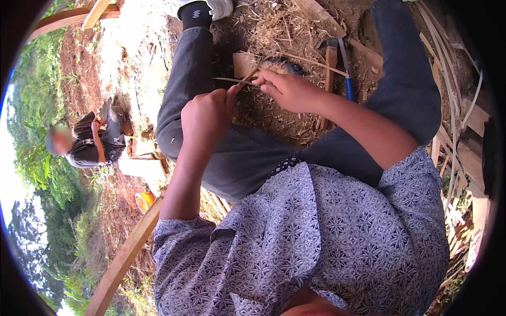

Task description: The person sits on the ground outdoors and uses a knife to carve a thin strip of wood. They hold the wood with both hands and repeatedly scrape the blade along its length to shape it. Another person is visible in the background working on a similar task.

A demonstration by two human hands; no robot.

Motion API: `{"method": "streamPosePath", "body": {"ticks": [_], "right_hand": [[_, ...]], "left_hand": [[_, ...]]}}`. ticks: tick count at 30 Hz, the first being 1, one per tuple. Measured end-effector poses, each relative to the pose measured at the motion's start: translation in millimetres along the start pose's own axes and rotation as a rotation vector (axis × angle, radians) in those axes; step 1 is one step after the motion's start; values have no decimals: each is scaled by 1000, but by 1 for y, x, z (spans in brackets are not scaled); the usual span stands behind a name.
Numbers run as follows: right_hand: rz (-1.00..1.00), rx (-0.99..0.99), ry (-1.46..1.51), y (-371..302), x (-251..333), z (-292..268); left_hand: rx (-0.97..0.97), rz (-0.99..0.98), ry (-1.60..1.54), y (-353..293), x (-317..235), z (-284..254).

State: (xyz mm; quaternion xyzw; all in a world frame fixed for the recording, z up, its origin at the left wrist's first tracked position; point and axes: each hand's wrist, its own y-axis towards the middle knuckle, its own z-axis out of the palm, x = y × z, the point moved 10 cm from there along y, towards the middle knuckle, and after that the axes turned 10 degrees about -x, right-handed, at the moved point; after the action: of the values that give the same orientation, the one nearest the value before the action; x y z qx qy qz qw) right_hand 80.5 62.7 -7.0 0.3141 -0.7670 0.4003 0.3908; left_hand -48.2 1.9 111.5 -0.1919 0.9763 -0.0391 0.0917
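Between my knees, my left hand [207, 117] is closed around a narrow brown strip of wood [246, 78], which sticks out past the thumb. Close by on the right, my right hand [287, 90] pinches a slim, pale, pointed blade-like piece [225, 80]. This piece points left and crosses the brown strip; its grip end is hidden in the fingers. Beyond the hands, a small flat wooden block [243, 64] lies on the ground. A hammer [330, 68] with a wooden handle rests to the right, beside a blue-handled tool [349, 87] with a metal shaft.
Wood shavings [279, 31] cover the soil between my legs. Long strips and boards [464, 142] are piled along the right. At the left, another person [95, 137] sits on the slope. A wooden beam [126, 258] slants across the lower left, near an orange container [143, 201].
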Motion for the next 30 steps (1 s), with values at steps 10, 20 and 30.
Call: {"method": "streamPosePath", "body": {"ticks": [10, 20, 30], "right_hand": [[45, -5, 48, 10, -15, -4], [359, 129, -47, 36, -67, 3], [110, -58, -89, 37, -12, 0]], "left_hand": [[38, -62, -35, 4, 4, -3], [15, -78, -17, -4, 2, 0], [-29, -7, -25, -9, -6, 1]]}}
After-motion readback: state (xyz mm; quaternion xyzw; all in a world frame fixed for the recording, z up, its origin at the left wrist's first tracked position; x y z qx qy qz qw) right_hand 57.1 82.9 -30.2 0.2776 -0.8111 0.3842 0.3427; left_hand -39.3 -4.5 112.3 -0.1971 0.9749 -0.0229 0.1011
